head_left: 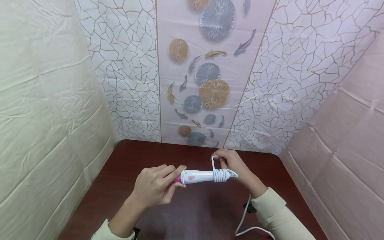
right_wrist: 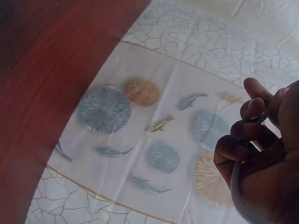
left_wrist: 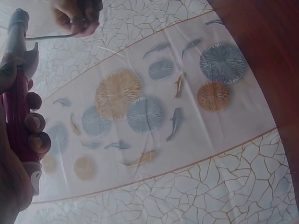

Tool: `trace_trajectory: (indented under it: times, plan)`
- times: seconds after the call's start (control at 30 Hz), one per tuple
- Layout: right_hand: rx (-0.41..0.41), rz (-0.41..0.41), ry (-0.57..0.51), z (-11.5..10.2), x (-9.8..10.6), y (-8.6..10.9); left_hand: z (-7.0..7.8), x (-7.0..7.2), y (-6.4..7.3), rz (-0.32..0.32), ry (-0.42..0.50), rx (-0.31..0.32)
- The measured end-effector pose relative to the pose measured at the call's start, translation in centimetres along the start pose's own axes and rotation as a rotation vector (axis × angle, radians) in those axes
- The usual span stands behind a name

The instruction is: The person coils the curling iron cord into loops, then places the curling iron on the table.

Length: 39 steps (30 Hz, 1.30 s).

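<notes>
A hair straightener (head_left: pixel 199 176) with a white handle and pink body is held level over the table. My left hand (head_left: pixel 156 185) grips its pink end, fingers wrapped round it in the left wrist view. Several turns of white cord (head_left: pixel 221 175) circle the far end of the handle. My right hand (head_left: pixel 235 163) pinches the cord just above these coils, drawing a short length up from them. In the right wrist view the cord (right_wrist: pixel 236 186) runs through the curled fingers and across the palm. Its loose length hangs below the right wrist.
A dark red-brown table (head_left: pixel 186 213) lies under both hands. Behind it rises a patterned cloth (head_left: pixel 195 83) with fish and round motifs. Pale draped sheets stand at left (head_left: pixel 60 116) and right (head_left: pixel 339 140). The trailing cord reaches the bottom edge near the right sleeve (head_left: pixel 276 213).
</notes>
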State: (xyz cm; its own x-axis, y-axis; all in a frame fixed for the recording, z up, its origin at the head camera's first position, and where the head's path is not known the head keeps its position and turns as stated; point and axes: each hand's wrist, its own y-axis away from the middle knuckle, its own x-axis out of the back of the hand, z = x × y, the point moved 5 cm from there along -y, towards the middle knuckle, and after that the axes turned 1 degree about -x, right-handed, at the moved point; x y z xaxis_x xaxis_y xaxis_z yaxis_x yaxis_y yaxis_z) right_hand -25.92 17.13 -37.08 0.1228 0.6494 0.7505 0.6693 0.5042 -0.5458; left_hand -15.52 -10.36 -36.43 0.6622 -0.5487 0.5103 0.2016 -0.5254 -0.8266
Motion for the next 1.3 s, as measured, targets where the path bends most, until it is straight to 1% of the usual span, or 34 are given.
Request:
trace_trajectory:
  times: [0.17,0.3,0.4,0.47,0.53,0.67,0.77,0.9,0.97,1.13,1.23,1.3]
  plan:
    - [-0.052,0.0,0.005,0.7,-0.5,0.1,0.0,0.0,0.0,0.001,0.001,0.007]
    - [-0.132,-0.012,-0.006,1.2,-0.6,0.1,0.0,0.1,-0.1,0.01,0.006,0.002]
    - [-0.186,-0.023,-0.048,1.5,-0.6,0.3,-0.1,0.2,-0.3,0.014,0.005,0.001]
    - [-0.183,-0.024,-0.073,1.4,-0.6,0.4,-0.2,0.3,-0.4,0.014,0.004,0.0]
    - [-0.159,-0.025,-0.091,1.3,-0.6,0.5,-0.4,0.4,-0.6,0.013,0.002,0.003]
    - [-0.019,-0.011,-0.043,0.6,-0.9,1.0,-0.8,0.6,-0.6,0.012,0.001,0.011]
    - [0.081,0.018,0.051,0.0,-1.2,1.8,-1.2,0.7,-0.6,0.013,0.005,0.023]
    - [0.199,0.087,0.208,-0.8,-1.6,3.3,-1.7,0.8,-0.6,0.006,0.016,0.053]
    - [0.276,0.113,0.251,-1.4,-1.9,3.9,-1.9,0.7,-0.6,-0.002,0.019,0.073]
    - [0.494,0.13,0.266,-3.4,-2.5,4.9,-2.6,0.6,-0.4,-0.031,0.015,0.126]
    - [0.595,0.146,0.301,-4.8,-2.5,5.6,-2.9,0.5,-0.2,-0.047,0.006,0.153]
    - [0.641,0.147,0.323,-5.6,-2.4,6.0,-3.2,0.3,-0.1,-0.053,0.004,0.168]
